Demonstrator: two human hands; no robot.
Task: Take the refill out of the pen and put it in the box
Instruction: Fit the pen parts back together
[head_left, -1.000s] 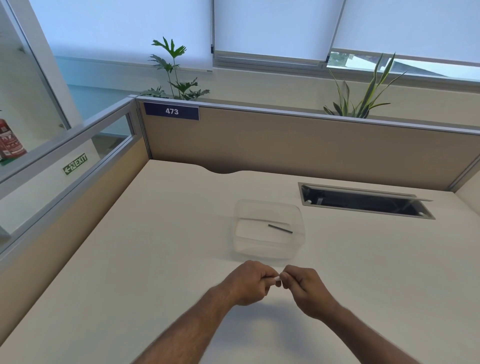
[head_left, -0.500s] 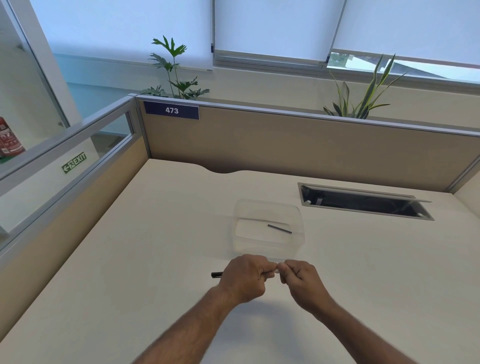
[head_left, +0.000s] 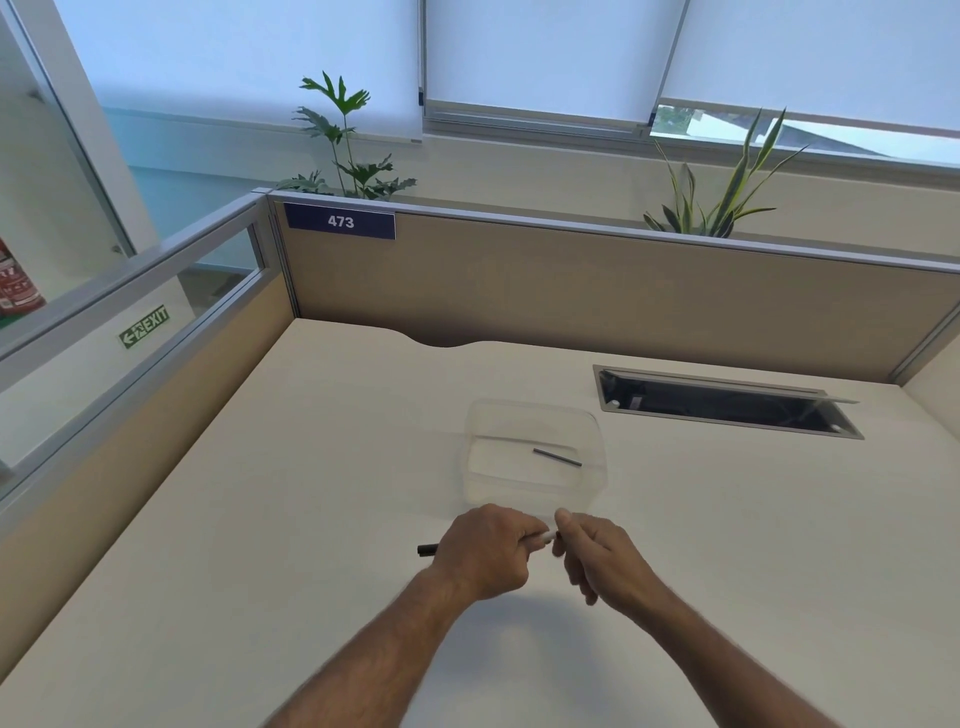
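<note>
My left hand (head_left: 483, 553) is closed around a pen (head_left: 427, 549), whose dark end sticks out to the left of the fist. A pale part of the pen shows between my two hands. My right hand (head_left: 597, 558) pinches that right end with thumb and forefinger, the other fingers loosely spread. Both hands hover just above the desk, right in front of a clear plastic box (head_left: 535, 501). A thin dark refill (head_left: 557, 457) lies inside the box. Whether a refill is coming out of the pen is hidden by my fingers.
The cream desk (head_left: 311, 519) is bounded by tan partitions at the back (head_left: 571, 291) and left. An open cable hatch (head_left: 727, 408) sits at the back right. Plants stand behind the partition.
The pen's dark end has come out to the left of my left fist. My right hand has loosened its lower fingers and now pinches the pen's right end.
</note>
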